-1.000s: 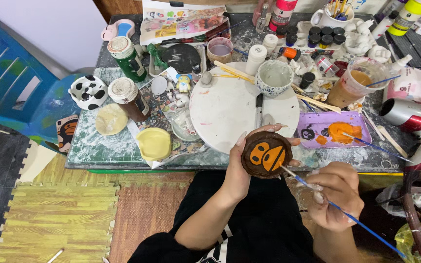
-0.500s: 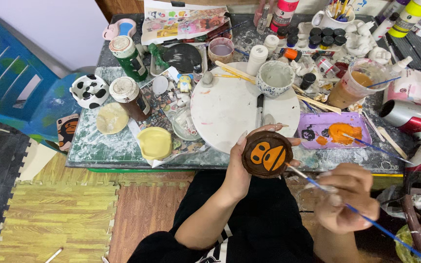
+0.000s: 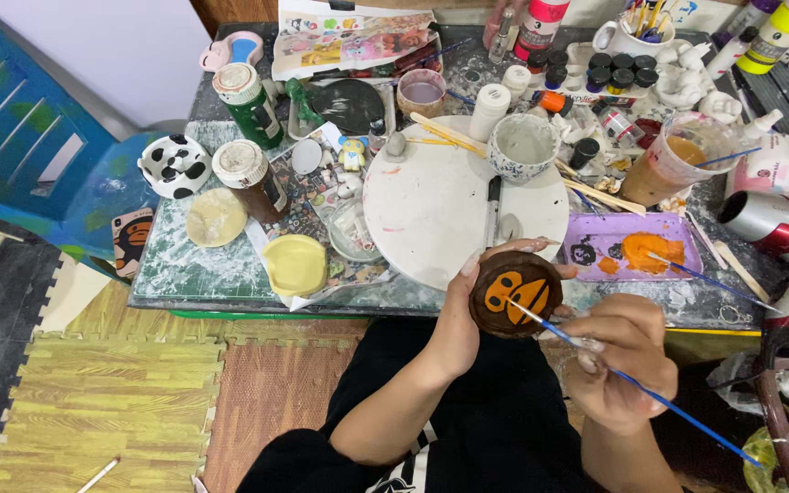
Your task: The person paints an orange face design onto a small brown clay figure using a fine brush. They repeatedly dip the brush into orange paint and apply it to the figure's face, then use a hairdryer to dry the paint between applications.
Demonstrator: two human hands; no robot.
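Brown round disc point(image 3: 515, 294) with an orange painted face sits in the left hand point(image 3: 468, 315), lifted just in front of the table point(image 3: 194, 274) edge and tilted up so its face meets the eyes. Right hand point(image 3: 623, 361) pinches a thin blue brush point(image 3: 632, 383) like a pen, its tip apparently touching the disc. Purple palette tray point(image 3: 636, 256) lies near for paint.

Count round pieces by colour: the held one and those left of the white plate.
Brown round disc with orange paint, in left hand: 1
Yellow round disc: 1
Pale cream round disc: 1
Black-and-white spotted round piece: 1
Total: 4
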